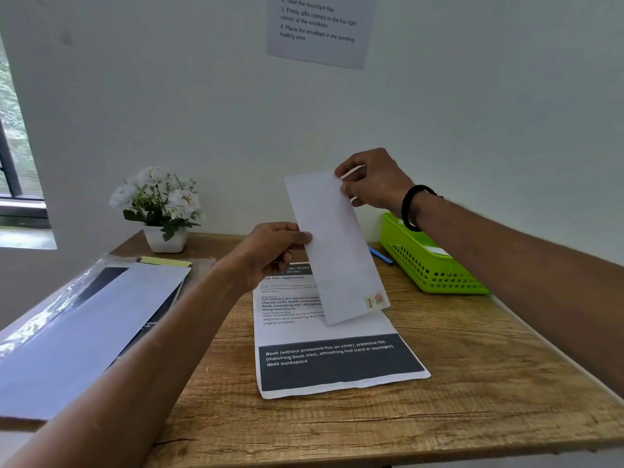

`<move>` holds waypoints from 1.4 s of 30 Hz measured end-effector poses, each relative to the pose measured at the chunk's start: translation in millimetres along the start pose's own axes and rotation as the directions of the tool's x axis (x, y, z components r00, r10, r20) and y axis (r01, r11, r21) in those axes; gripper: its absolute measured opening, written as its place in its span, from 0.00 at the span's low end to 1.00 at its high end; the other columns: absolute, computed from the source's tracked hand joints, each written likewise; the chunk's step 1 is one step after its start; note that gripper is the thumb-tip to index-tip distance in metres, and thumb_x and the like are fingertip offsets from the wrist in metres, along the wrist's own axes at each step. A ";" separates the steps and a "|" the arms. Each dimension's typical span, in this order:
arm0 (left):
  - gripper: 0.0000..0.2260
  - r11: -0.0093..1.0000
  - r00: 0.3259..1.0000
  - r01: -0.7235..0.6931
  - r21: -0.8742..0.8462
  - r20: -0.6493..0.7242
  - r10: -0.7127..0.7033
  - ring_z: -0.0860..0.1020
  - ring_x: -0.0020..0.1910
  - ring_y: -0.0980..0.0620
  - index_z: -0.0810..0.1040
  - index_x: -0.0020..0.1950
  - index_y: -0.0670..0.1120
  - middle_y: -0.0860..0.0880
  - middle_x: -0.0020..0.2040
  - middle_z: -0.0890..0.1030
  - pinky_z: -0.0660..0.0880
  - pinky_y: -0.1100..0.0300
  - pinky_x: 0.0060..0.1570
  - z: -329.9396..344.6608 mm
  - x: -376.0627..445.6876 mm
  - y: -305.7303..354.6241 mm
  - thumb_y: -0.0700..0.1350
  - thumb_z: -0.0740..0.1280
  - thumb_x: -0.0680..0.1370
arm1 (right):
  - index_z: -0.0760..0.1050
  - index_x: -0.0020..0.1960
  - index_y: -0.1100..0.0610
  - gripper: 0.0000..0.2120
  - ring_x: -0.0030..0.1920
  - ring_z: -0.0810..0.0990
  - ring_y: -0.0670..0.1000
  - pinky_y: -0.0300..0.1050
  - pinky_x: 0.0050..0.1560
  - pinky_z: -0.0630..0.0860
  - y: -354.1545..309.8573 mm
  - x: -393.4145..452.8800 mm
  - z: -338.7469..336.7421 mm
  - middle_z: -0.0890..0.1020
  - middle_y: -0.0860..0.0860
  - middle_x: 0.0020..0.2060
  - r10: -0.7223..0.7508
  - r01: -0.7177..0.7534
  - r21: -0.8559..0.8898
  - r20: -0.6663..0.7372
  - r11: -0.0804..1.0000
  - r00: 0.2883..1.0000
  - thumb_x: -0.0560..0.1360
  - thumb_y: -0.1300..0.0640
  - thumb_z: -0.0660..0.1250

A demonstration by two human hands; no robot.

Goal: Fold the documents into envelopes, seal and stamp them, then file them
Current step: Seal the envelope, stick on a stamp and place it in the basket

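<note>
A long white envelope (pixel 332 246) hangs above the desk, tilted, with a small colourful stamp (pixel 374 300) on its lower right corner. My left hand (pixel 270 253) pinches the envelope's left edge near the middle. My right hand (pixel 373 182) grips its upper right end, fingers curled round the edge. Beneath the envelope a printed document (pixel 332 361) lies flat on the wooden desk (pixel 472 383), its top part hidden by the envelope and my left hand.
A green plastic basket (pixel 429 265) stands at the desk's far right with a blue pen (pixel 380 254) beside it. A potted white flower plant (pixel 162 211) sits at the back left. A pile of sheets and plastic sleeves (pixel 91 325) lies on the left.
</note>
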State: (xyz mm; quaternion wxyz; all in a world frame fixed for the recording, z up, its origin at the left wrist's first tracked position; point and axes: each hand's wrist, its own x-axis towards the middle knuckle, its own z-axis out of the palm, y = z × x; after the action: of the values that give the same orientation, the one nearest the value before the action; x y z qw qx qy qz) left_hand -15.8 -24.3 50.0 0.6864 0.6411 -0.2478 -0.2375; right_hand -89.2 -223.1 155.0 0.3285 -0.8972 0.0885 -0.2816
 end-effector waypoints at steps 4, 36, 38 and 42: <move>0.11 1.000 0.999 -0.003 0.016 0.037 0.002 0.69 0.25 0.59 0.83 0.61 0.40 0.44 0.52 0.87 0.69 0.67 0.27 2.3 -3.2 1.4 0.42 0.72 0.80 | 0.84 0.54 0.58 0.12 0.43 0.86 0.53 0.42 0.38 0.81 2.1 -4.9 -6.3 0.87 0.58 0.43 0.017 -0.018 0.059 0.017 0.998 1.000 0.73 0.69 0.70; 0.10 0.670 0.690 -0.539 0.511 -0.189 0.699 0.83 0.30 0.53 0.83 0.57 0.49 0.56 0.51 0.84 0.84 0.53 0.36 15.0 -14.9 11.8 0.53 0.69 0.82 | 0.82 0.50 0.56 0.07 0.45 0.83 0.51 0.36 0.40 0.76 -75.1 -26.1 -73.4 0.85 0.51 0.44 -0.323 0.298 -0.555 0.056 0.776 0.945 0.74 0.63 0.68; 0.09 0.675 0.691 -0.538 0.504 -0.196 0.696 0.84 0.30 0.53 0.83 0.56 0.49 0.56 0.50 0.85 0.84 0.53 0.37 14.3 -14.4 12.4 0.52 0.69 0.82 | 0.85 0.49 0.55 0.14 0.43 0.83 0.46 0.32 0.37 0.73 -74.4 -30.0 -72.0 0.86 0.49 0.43 -0.286 0.300 -0.523 0.108 0.798 0.952 0.72 0.67 0.64; 0.08 0.684 0.685 -0.527 0.505 -0.224 0.693 0.84 0.30 0.55 0.83 0.55 0.48 0.56 0.49 0.85 0.83 0.59 0.35 14.7 -14.2 12.0 0.51 0.71 0.81 | 0.86 0.49 0.51 0.16 0.43 0.85 0.42 0.39 0.44 0.82 -78.5 -41.1 -71.5 0.88 0.44 0.42 -0.267 0.332 -0.438 0.204 0.836 0.942 0.70 0.66 0.65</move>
State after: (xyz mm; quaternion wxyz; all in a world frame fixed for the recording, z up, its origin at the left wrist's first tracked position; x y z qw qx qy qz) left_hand -36.0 -25.6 62.3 0.6144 0.6778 -0.3494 0.2025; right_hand -165.5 -187.2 231.5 0.0604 -0.9692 -0.0105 -0.2387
